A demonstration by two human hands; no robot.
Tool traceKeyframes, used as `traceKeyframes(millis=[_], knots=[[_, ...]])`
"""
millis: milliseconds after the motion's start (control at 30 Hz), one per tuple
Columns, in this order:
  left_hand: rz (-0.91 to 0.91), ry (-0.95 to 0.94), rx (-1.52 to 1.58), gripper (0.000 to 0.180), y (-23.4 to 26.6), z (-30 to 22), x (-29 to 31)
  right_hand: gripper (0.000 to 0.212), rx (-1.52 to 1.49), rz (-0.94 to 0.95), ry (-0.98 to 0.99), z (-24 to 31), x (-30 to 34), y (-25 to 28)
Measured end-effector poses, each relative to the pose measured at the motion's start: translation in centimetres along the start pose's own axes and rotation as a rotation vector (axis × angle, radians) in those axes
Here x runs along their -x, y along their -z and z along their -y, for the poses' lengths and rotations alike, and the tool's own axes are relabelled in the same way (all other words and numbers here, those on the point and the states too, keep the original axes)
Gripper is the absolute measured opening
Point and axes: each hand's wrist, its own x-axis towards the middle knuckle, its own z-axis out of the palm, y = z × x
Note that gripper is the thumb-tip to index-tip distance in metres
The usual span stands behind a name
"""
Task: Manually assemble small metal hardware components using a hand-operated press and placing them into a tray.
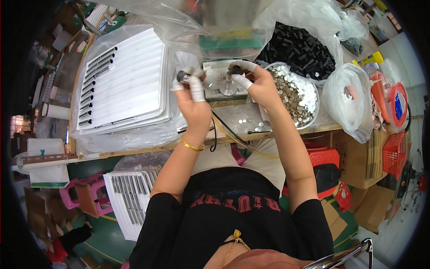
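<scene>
White covers sit on the fingertips of both hands. My left hand is closed on a small dark cylinder with a silvery end, left of the bench fixture. Between the fingers of my right hand is a short black cylinder, held at the top of an upright metal post. Whether it touches the post, I cannot tell. That post rises from a pale metal base. To the right, a clear bowl holds many small silvery discs; behind it lies a heap of short black cylinders.
Stacked white foam trays on the left carry a row of metal tubes with black ends. Clear plastic bags surround the bowl. Loose discs and a dark cable lie near the wooden bench edge.
</scene>
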Motion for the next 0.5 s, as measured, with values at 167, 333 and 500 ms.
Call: traceKeyframes(millis=[167, 333, 500], knots=[[-0.075, 0.285, -0.147, 0.018, 4.2, 0.7, 0.3, 0.034, 0.562, 0.082, 0.313, -0.2, -0.9, 0.2], [0.098, 0.292, -0.299, 0.018, 7.2, -0.6, 0.4, 0.032, 0.598, 0.048, 0.176, 0.3, 1.1, 0.7], [0.08, 0.256, -0.447, 0.023, 10.0, -1.8, -1.1, 0.018, 0.97, 0.388, 0.026, -2.9, 6.2, 3.9]])
